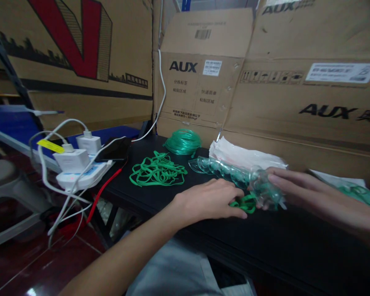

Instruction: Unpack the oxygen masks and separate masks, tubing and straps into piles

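Head view: left fingers (236, 191) pinch looped green strap (248, 204), right fingers (276, 179) grip rounded, clear plastic mask (261, 183).

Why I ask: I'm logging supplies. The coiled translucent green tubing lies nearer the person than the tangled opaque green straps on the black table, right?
Not nearer: the head view shows the tubing farther back than the straps on the black table.

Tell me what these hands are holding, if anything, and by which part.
The left hand pinches green strap loops at their left end; the right hand holds a clear plastic piece by its right side, exact spot blurred.
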Tool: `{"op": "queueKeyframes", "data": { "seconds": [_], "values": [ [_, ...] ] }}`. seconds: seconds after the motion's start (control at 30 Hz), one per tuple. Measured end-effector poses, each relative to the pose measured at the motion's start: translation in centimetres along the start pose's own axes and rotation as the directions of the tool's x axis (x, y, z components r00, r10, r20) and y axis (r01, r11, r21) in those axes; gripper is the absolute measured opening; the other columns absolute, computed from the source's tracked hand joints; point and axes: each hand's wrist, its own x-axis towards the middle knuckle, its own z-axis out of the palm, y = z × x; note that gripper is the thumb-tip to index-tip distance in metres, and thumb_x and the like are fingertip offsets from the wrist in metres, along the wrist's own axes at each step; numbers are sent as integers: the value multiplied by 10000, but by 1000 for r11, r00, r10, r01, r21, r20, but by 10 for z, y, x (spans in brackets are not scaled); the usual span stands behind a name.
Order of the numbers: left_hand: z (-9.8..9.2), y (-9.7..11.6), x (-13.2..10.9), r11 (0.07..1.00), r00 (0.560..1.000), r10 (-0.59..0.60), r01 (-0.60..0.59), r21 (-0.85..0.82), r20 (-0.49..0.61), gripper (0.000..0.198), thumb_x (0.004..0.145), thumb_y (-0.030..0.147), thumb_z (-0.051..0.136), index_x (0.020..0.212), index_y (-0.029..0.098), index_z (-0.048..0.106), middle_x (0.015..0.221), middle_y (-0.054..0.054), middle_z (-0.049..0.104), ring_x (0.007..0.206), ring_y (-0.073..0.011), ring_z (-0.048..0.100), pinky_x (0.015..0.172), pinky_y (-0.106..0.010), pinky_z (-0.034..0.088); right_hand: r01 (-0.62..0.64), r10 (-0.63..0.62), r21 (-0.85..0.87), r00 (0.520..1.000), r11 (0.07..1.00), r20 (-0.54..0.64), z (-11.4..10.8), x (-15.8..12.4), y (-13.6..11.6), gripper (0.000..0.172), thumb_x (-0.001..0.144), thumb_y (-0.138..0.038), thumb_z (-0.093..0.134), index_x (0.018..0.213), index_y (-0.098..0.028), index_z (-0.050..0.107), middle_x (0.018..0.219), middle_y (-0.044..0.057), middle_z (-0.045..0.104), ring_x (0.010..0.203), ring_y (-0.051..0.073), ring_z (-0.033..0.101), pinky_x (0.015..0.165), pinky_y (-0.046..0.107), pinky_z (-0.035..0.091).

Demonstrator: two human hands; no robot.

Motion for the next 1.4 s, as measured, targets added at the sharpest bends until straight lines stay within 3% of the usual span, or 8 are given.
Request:
{"op": "queueKeyframes", "data": {
  "seconds": [0.3, 0.57, 0.73, 0.83, 0.93, 1.07, 1.23, 1.4],
  "values": [
    [-23, -4, -10, 1000, 970, 2, -4, -6, -243, 134, 964, 280, 696, 1043, 175, 720, 1032, -58, 755, 967, -212, 697, 857, -284, 491, -25, 118, 322, 955, 947, -272, -2, 8, 1, 543, 523, -750, 866, 836, -315, 776, 1107, 27, 788, 997, 246, 719, 727, 177, 595],
    [-86, -40, -62, 866, 833, -351, 462, 189, -428, 239, 956, 395, 684, 1070, 193, 743, 1026, -71, 750, 950, -242, 693, 808, -312, 480, 10, 10, 265, 997, 964, -74, 5, 8, 3, 311, 765, -570, 801, 919, -301, 769, 1007, 23, 780, 939, 280, 731, 863, 305, 601],
    [-91, -55, -84, 694, 743, -621, 669, 266, -249, 516, 825, 373, 799, 1305, 221, 686, 1280, -115, 676, 1183, -306, 647, 994, -378, 483, 50, -56, 248, 998, 968, 18, 9, 9, 6, 354, 821, -599, 754, 903, -255, 739, 937, 47, 760, 848, 268, 736, 875, 361, 598],
    [-86, -42, -78, 756, 794, -585, 608, 243, -168, 749, 787, 391, 842, 1467, 228, 575, 1445, -118, 583, 1326, -306, 569, 1105, -369, 423, 65, -98, 280, 989, 958, 108, 14, 11, 7, 403, 894, -638, 673, 900, -236, 700, 878, 51, 741, 807, 247, 746, 841, 367, 611],
    [-77, -19, -60, 886, 882, -410, 446, 129, -230, 567, 908, 471, 727, 1420, 250, 622, 1428, -77, 615, 1314, -269, 578, 1092, -333, 412, 94, -140, 283, 979, 954, 148, 20, 12, 8, 427, 897, -659, 665, 936, -234, 673, 860, 41, 727, 784, 251, 763, 797, 389, 638],
    [-58, 5, -33, 965, 893, -263, 251, -82, -366, 362, 991, 517, 606, 1108, 219, 776, 1103, -31, 764, 1023, -212, 681, 888, -284, 451, 225, -243, 196, 967, 955, 76, 26, 13, 11, 440, 878, -663, 685, 977, -234, 681, 916, 46, 736, 754, 248, 771, 770, 393, 657],
    [-35, 9, -13, 930, 896, -303, 202, -308, -325, 586, 1027, 626, 445, 907, 176, 800, 797, -19, 753, 766, -179, 661, 705, -268, 413, 432, -438, -123, 899, 894, -24, 35, 11, 19, 371, 955, -576, 633, 1116, -253, 721, 1083, 82, 779, 950, 278, 760, 825, 374, 626],
    [-21, -2, -3, 810, 920, -335, 171, -561, -202, 609, 1005, 646, 452, 930, 150, 796, 776, -27, 723, 748, -158, 643, 712, -253, 435, 565, -601, -323, 799, 759, -12, 38, 10, 24, 322, 1013, -462, 600, 1247, -266, 699, 1180, 76, 780, 1044, 257, 744, 962, 382, 571]
  ]
}}
